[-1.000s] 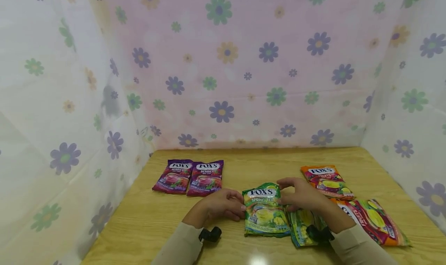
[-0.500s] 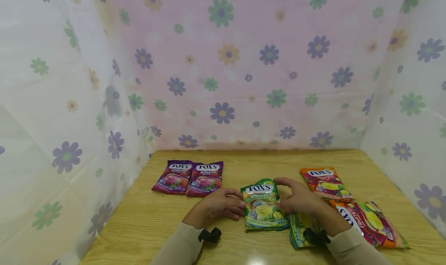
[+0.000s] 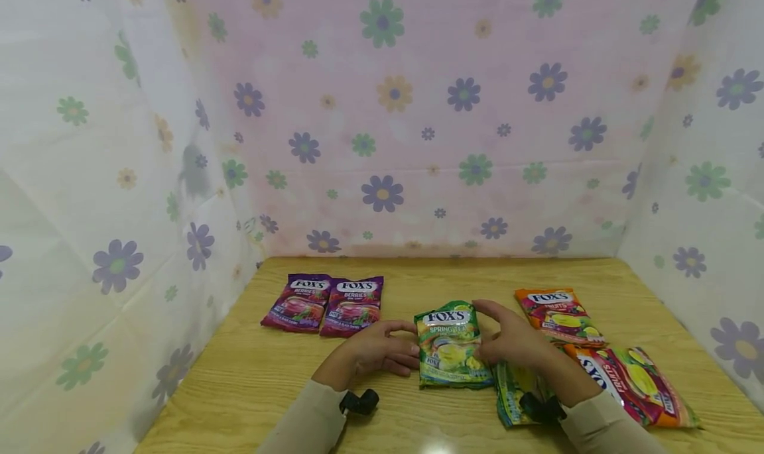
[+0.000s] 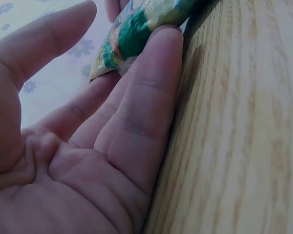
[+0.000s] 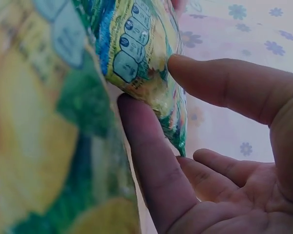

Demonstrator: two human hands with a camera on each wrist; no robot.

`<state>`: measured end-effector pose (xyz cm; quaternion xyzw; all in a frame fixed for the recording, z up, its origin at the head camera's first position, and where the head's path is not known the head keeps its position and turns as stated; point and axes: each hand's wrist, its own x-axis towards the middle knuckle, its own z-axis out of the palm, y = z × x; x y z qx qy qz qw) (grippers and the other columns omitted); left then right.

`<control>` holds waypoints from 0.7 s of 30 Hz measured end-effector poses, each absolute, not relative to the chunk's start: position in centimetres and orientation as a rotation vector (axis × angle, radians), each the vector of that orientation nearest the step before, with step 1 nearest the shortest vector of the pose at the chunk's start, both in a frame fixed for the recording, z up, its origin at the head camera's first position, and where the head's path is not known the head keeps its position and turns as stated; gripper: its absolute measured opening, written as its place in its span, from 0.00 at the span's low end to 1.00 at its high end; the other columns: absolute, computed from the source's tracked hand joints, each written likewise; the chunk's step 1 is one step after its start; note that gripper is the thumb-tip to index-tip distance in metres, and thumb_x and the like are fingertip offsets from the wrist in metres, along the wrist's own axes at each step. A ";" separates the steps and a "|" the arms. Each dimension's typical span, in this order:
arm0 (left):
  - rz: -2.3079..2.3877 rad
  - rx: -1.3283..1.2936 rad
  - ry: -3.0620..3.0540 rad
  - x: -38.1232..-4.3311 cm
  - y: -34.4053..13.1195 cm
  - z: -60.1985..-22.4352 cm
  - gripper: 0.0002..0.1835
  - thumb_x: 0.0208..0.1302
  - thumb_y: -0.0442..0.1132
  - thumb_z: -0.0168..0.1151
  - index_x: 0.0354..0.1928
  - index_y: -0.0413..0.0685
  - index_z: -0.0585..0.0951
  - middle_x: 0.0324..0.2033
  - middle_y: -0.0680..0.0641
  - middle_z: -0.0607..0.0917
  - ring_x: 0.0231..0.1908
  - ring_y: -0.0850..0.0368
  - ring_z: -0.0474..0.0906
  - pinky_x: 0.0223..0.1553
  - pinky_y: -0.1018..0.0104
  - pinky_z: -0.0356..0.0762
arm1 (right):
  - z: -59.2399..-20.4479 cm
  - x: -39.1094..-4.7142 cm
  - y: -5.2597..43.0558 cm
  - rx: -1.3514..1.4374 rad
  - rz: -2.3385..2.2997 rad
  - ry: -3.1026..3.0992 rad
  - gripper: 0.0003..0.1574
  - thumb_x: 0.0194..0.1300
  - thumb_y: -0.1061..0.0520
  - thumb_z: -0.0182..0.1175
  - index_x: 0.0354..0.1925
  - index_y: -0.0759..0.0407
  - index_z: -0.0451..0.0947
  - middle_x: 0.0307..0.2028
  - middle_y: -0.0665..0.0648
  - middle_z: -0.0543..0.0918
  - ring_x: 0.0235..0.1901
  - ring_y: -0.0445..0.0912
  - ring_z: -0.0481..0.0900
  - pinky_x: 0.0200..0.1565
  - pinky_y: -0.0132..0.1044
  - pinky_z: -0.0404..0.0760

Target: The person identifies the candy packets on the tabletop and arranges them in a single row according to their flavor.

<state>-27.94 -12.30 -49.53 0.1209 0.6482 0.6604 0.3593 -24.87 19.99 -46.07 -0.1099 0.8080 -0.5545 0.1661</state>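
Observation:
A green bag of Fox's Spring Tea candy [image 3: 451,348] is between my two hands at the table's front middle, its printed face up. My left hand [image 3: 382,348] touches its left edge with fairly straight fingers; in the left wrist view, the left thumb [image 4: 53,36] stands apart from the bag. My right hand [image 3: 516,338] holds the right edge, and in the right wrist view the right thumb [image 5: 224,83] lies on the bag [image 5: 156,63] with fingers at its underside. A second green candy bag [image 3: 512,401] lies partly hidden under the right hand and wrist.
Two purple Berries bags [image 3: 298,301] lie side by side at the left. At the right are an orange-red Fruits bag [image 3: 555,315] and another Fruits bag [image 3: 641,388] turned sideways. Flowered cloth [image 3: 442,109] walls the wooden table [image 3: 251,388] at back and sides.
The held green bag has shifted slightly away from the front edge and straightened a little, with the right hand moving along. The left hand has hardly moved. The other bags stay put.

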 end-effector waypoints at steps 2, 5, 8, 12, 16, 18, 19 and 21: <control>1.712 0.317 1.653 -28.0 -12.4 -49.6 0.32 0.72 0.38 0.66 0.75 0.48 0.68 0.54 0.38 0.87 0.51 0.43 0.88 0.47 0.53 0.89 | -45.9 -24.8 20.0 -0.307 -1.584 2.310 0.64 0.57 0.64 0.75 0.82 0.53 0.51 0.71 0.66 0.66 0.35 0.51 0.81 0.36 0.44 0.83; 1.734 0.323 1.625 -28.0 -12.5 -49.6 0.34 0.72 0.37 0.65 0.77 0.50 0.66 0.55 0.38 0.87 0.51 0.45 0.88 0.47 0.54 0.89 | -46.0 -24.9 20.0 -0.309 -1.609 2.317 0.63 0.57 0.64 0.75 0.81 0.53 0.52 0.72 0.67 0.65 0.38 0.52 0.82 0.37 0.44 0.84; 1.781 0.320 1.612 -28.1 -12.5 -49.7 0.35 0.71 0.36 0.67 0.77 0.53 0.67 0.55 0.38 0.87 0.49 0.47 0.89 0.46 0.56 0.89 | -45.9 -24.9 20.0 -0.316 -1.658 2.323 0.60 0.58 0.64 0.75 0.81 0.55 0.54 0.77 0.68 0.59 0.50 0.58 0.85 0.42 0.45 0.87; 1.873 0.319 1.632 -28.2 -12.4 -49.7 0.36 0.68 0.32 0.69 0.75 0.57 0.71 0.57 0.38 0.86 0.48 0.49 0.88 0.47 0.58 0.88 | -46.0 -24.9 19.7 -0.305 -1.748 2.327 0.56 0.61 0.63 0.74 0.79 0.59 0.55 0.78 0.68 0.58 0.64 0.65 0.77 0.49 0.47 0.89; 1.954 0.300 1.672 -28.2 -12.3 -49.7 0.36 0.66 0.30 0.70 0.74 0.56 0.72 0.58 0.38 0.85 0.47 0.50 0.88 0.47 0.60 0.88 | -46.1 -25.0 19.5 -0.265 -1.808 2.361 0.52 0.63 0.61 0.73 0.78 0.63 0.59 0.69 0.70 0.70 0.62 0.63 0.79 0.50 0.45 0.89; 1.979 0.303 1.690 -28.3 -12.1 -49.8 0.36 0.66 0.30 0.70 0.74 0.55 0.72 0.57 0.38 0.84 0.47 0.51 0.87 0.47 0.61 0.88 | -46.1 -25.1 19.4 -0.234 -1.820 2.390 0.49 0.63 0.60 0.73 0.76 0.63 0.63 0.63 0.69 0.75 0.59 0.59 0.81 0.49 0.44 0.89; 1.989 0.306 1.698 -28.4 -12.1 -49.8 0.36 0.66 0.30 0.70 0.74 0.55 0.72 0.57 0.39 0.84 0.47 0.51 0.87 0.47 0.61 0.87 | -46.2 -25.1 19.4 -0.225 -1.823 2.400 0.47 0.63 0.60 0.73 0.75 0.63 0.65 0.61 0.68 0.76 0.58 0.58 0.82 0.49 0.43 0.89; 2.009 0.321 1.714 -28.5 -11.9 -49.9 0.35 0.66 0.31 0.70 0.74 0.55 0.72 0.57 0.39 0.84 0.48 0.51 0.87 0.48 0.60 0.87 | -46.2 -25.1 19.4 -0.212 -1.823 2.419 0.44 0.63 0.60 0.73 0.73 0.62 0.69 0.58 0.66 0.78 0.55 0.55 0.82 0.49 0.42 0.89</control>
